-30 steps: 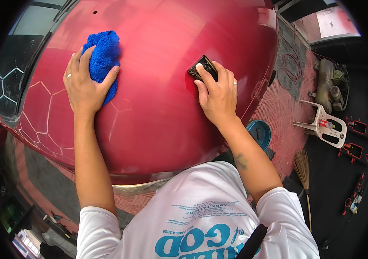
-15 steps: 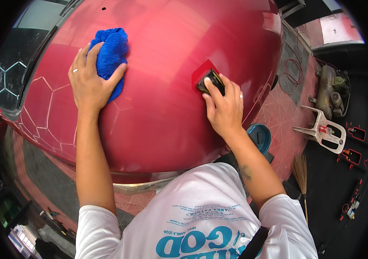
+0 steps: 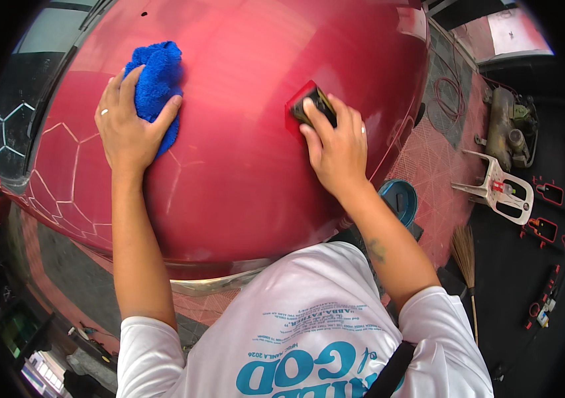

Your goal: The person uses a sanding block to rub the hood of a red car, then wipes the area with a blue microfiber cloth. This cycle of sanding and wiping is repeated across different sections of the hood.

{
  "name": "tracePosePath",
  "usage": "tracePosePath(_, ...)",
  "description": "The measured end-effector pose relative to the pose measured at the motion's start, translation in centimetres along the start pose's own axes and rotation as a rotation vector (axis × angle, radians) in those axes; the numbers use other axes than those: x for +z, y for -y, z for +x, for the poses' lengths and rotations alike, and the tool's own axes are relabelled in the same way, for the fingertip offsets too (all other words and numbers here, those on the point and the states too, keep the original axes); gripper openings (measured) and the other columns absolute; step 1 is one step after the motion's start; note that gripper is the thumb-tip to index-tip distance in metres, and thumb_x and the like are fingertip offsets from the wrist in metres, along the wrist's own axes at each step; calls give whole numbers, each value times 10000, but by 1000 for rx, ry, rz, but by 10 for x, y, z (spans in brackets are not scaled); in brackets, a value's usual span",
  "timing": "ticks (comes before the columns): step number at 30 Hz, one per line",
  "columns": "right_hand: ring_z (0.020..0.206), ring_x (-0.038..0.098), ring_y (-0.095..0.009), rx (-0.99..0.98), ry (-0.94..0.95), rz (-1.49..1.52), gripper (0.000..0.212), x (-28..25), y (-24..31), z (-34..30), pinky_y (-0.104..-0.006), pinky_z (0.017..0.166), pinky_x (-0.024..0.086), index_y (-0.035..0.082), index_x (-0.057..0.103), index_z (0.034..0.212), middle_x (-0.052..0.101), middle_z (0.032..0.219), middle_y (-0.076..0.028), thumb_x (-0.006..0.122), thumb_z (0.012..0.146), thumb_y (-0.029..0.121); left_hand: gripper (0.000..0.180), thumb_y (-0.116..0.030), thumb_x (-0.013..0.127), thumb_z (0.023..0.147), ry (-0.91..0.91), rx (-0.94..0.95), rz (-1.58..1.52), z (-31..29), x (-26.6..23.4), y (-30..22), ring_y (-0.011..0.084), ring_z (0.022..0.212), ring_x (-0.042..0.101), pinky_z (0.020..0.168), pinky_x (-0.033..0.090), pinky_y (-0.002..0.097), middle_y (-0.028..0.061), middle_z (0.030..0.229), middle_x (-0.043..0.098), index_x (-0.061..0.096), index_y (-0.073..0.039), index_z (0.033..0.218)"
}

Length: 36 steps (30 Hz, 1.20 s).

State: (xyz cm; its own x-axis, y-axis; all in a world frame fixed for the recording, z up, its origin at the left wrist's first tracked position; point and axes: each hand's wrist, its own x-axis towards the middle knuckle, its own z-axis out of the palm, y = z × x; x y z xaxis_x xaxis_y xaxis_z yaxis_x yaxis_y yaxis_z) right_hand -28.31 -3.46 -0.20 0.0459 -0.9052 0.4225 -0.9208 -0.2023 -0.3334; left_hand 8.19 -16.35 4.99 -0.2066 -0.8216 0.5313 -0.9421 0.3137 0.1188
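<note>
Under my left hand (image 3: 128, 129) is a bunched blue microfiber towel (image 3: 158, 76), gripped between thumb and fingers against a glossy red car hood (image 3: 229, 179). To the right, my right hand (image 3: 342, 146) grips a small black-and-yellow applicator block (image 3: 312, 106). Red material shows round the block's far and left edges, flat on the paint; whether it is cloth I cannot tell. My index finger lies along the top of the block, and the other fingers curl at its right side. The undersides of towel and block are hidden.
The windshield (image 3: 14, 126) borders the hood on the left. On the right floor are a blue bucket (image 3: 398, 202), an overturned white plastic chair (image 3: 504, 192), an air compressor (image 3: 511, 129), a coiled red hose (image 3: 451, 99) and a broom (image 3: 466, 259).
My right hand has slid the block slightly left and up across the hood. In the picture, my left hand and the towel sit a little further left, as the whole view has shifted somewhat.
</note>
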Motion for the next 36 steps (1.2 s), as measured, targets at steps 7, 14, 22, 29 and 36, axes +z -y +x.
tracePosePath(7,1358,683,-454,-3,-11,-30,537,-4,5,0,-571,1091,566,211,777,1531,697,1563,-257,906,1010,213,869,-594,983,903,16,-5,-9,0,0,0,439,1596,597,1324,439,624,191,1690,664,702,-190,1619)
tracePosePath(14,1359,682,-448,-29,-9,-2,567,-4,2,-1,-570,1088,564,206,755,1553,710,1551,-251,903,1006,206,867,-585,983,906,27,-26,-1,1,-2,-1,440,1593,596,1326,436,624,188,1701,656,699,-189,1624)
tracePosePath(22,1356,676,-463,-67,-50,42,533,-4,4,-4,-588,1090,566,210,772,1517,699,1556,-245,909,1001,221,875,-578,987,902,22,-19,-1,1,-3,-1,435,1590,599,1322,440,619,192,1699,657,692,-190,1629)
tracePosePath(29,1356,672,-450,-53,-59,36,521,-3,2,-5,-574,1084,560,206,771,1519,697,1548,-246,898,1014,210,852,-576,979,912,20,-12,-17,1,-4,-2,437,1608,582,1322,435,627,183,1704,654,697,-186,1615)
tracePosePath(36,1341,677,-476,58,-21,-25,508,-3,3,2,-579,1116,561,186,781,1526,679,1568,-241,887,1030,196,863,-575,983,912,29,-5,-16,0,-3,-1,447,1596,593,1320,436,627,186,1699,658,690,-185,1624)
